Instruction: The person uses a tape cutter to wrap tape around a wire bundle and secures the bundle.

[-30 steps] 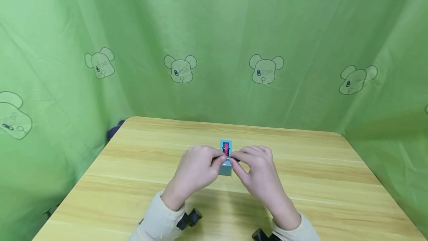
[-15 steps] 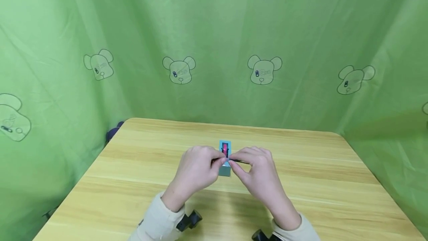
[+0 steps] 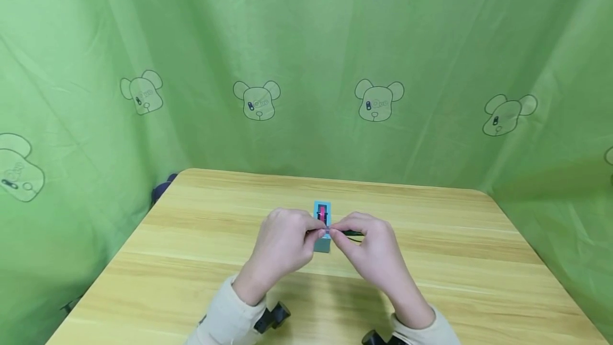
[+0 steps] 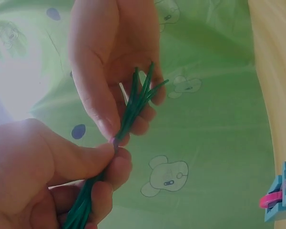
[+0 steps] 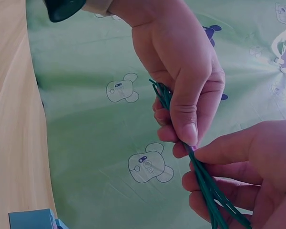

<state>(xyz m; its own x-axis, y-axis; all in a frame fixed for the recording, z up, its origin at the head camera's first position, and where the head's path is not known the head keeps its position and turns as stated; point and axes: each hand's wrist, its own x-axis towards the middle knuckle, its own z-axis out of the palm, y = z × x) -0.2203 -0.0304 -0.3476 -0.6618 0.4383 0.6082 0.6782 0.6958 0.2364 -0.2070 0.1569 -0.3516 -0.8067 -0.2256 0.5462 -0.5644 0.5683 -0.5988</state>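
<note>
A bundle of thin dark-green strands (image 4: 136,105) runs between my two hands, with a narrow purple band (image 4: 115,142) round its middle. My left hand (image 3: 282,244) pinches it between thumb and fingers on one side of the band. On the other side, thumb and fingertips of my right hand (image 3: 375,246) pinch it right at the band. Loose strand ends fan out past both hands in the wrist views. Just beyond the fingertips, a blue tape dispenser (image 3: 322,245) with a pink roll (image 3: 322,212) stands on the table, partly hidden by the fingers.
The wooden table (image 3: 201,238) reaches back to a green curtain (image 3: 316,31) printed with mouse faces. Black wrist-camera mounts stick out near both sleeves (image 3: 230,310). A dark purple object (image 3: 162,189) shows beyond the table's left edge.
The fingers of my right hand have curled in and shifted slightly, and more of the dark strand ends shows beside them. My left hand has stayed nearly still; the dispenser stands where it was.
</note>
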